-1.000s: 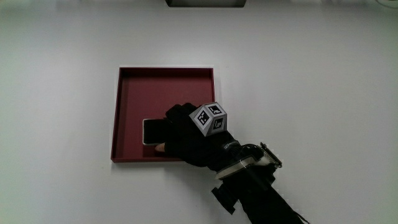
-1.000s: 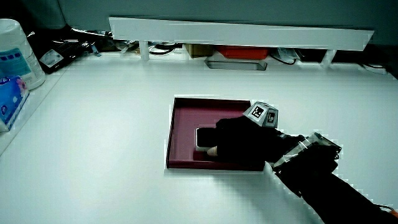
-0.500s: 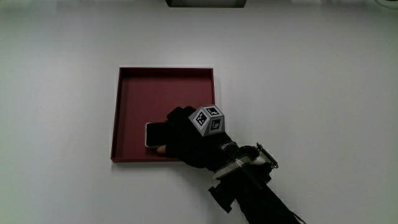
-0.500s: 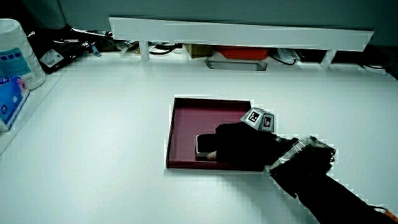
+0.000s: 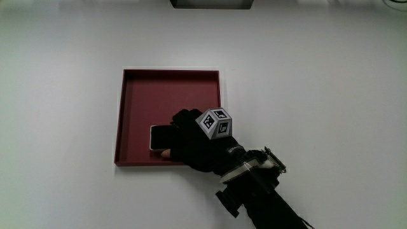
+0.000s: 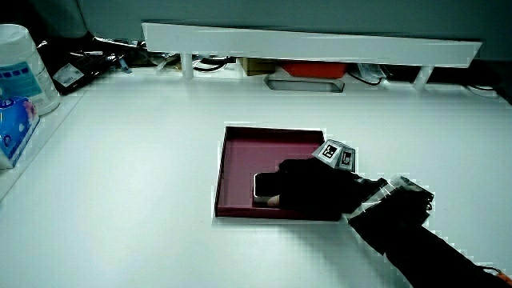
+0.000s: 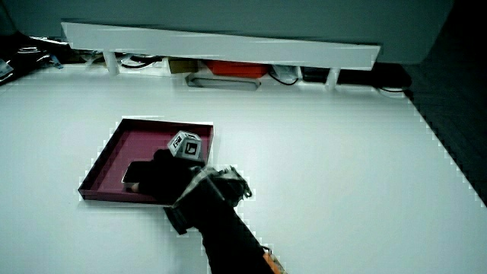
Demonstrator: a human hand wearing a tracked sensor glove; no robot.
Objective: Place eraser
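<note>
A dark red square tray (image 5: 170, 72) lies on the white table. The eraser (image 5: 159, 137), dark with a pale edge, rests on the tray floor close to the wall nearest the person. My gloved hand (image 5: 175, 141) lies over the eraser's end with fingers curled around it, the patterned cube (image 5: 215, 122) on its back. Both side views show the same: eraser (image 6: 264, 186) low in the tray (image 6: 240, 160) under the hand (image 6: 308, 188), and eraser (image 7: 134, 174) in the tray (image 7: 122, 144) beneath the hand (image 7: 169, 175). Most of the eraser is hidden by the glove.
A low white partition (image 6: 304, 40) runs along the table, with small clutter under it. A white tub (image 6: 20, 68) and a blue pack (image 6: 12, 132) stand at the table's edge, well away from the tray.
The hand has sunk a little lower with the eraser, which now sits on the tray floor. Hardly anything moved in the last half second.
</note>
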